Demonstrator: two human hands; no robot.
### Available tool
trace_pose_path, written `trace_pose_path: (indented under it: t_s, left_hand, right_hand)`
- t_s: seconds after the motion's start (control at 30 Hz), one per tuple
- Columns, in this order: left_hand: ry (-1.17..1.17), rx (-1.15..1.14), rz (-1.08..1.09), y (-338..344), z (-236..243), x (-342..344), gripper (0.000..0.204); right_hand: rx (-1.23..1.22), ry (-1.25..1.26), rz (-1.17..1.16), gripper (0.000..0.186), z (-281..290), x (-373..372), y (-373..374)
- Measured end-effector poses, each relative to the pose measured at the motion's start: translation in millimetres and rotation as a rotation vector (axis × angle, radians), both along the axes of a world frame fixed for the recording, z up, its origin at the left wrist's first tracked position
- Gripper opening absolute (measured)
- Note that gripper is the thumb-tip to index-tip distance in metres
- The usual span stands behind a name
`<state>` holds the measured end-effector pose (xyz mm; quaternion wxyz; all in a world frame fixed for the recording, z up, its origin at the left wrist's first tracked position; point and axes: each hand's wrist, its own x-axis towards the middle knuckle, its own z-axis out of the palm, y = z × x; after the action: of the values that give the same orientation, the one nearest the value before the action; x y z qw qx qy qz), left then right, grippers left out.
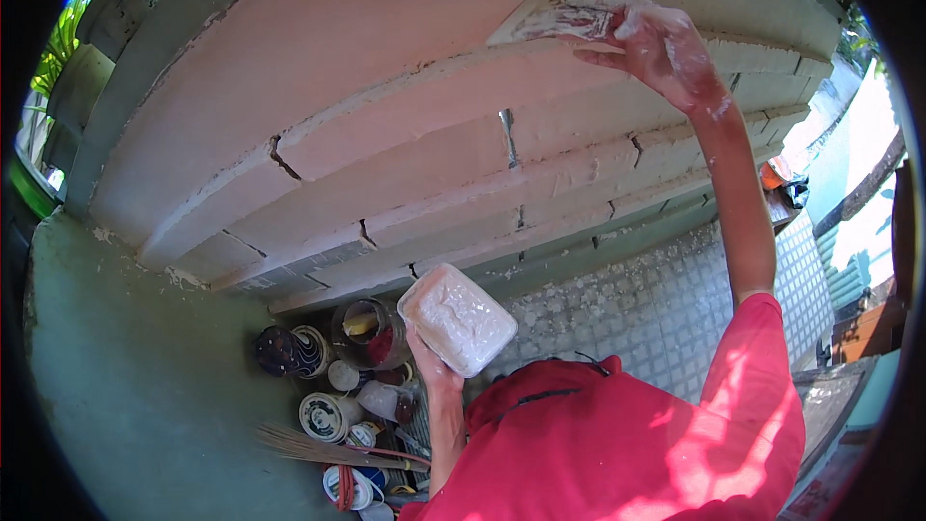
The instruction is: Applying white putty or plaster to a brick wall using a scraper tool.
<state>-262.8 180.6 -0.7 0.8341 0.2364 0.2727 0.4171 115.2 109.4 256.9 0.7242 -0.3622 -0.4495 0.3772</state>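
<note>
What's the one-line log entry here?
left hand: holds paste-filled rectangular tub | right hand: paste-smeared, holds flat spreader at stepped wall

The shirt is red with sunlit patches; the tub white, like its paste; the scraper white with dark streaks; the right hand smeared white; the side wall dull green; the floor gridded grey and white.

Left grip holds white tub

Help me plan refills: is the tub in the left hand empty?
Not empty: pale paste spreads across the tub inside its rim; depth unclear.
</note>
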Motion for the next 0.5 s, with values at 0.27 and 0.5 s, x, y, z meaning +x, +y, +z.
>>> trace_pose_path:
  t_s: [0.27, 0.5]
  left_hand:
    - [0.010, -0.041, 0.006, -6, 0, -3, 0.050]
    - [-0.003, -0.031, 0.000, -8, -2, -4, 0.052]
  right_hand:
    - [-0.256, -1.069, -0.703, 0.024, 26, -32, 28]
    - [-0.393, -1.383, -1.015, 0.034, 7, -5, 94]
